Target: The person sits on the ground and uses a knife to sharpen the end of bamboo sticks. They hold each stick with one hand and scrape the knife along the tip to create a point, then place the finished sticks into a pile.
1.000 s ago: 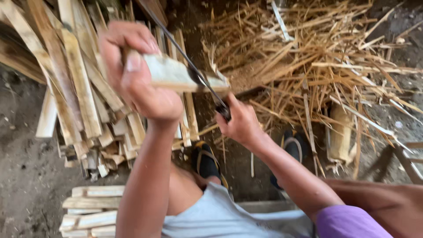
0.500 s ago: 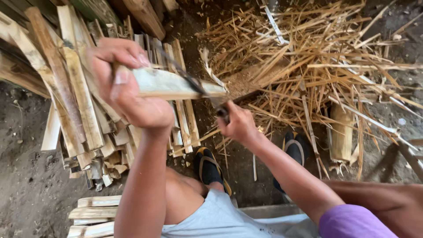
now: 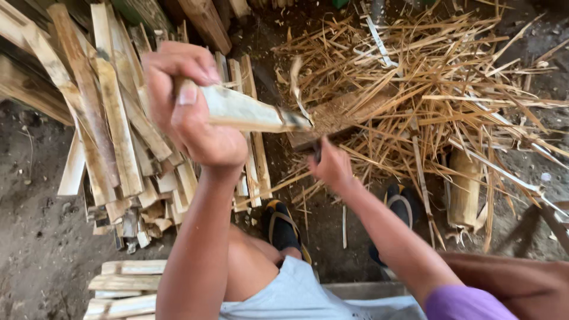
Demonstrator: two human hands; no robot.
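My left hand (image 3: pixel 189 109) grips a pale bamboo slat (image 3: pixel 246 111) raised close to the camera, its far end resting on a wooden chopping block (image 3: pixel 338 118). My right hand (image 3: pixel 332 166) is closed on the dark handle of a knife (image 3: pixel 283 95); its blade runs up behind the slat and is mostly hidden. A thin sliver (image 3: pixel 295 83) curls up off the slat's end. My feet in dark sandals (image 3: pixel 283 225) rest on the dirt floor below.
A stack of split bamboo slats (image 3: pixel 112 130) leans at the left. A heap of thin shavings (image 3: pixel 438 89) covers the ground at the right, with a short bamboo piece (image 3: pixel 465 186) among them. More cut slats (image 3: pixel 127 290) lie at the bottom left.
The slat has dropped lower in my left hand and its end now meets the block. My right hand has drawn the knife down toward me, peeling a sliver off.
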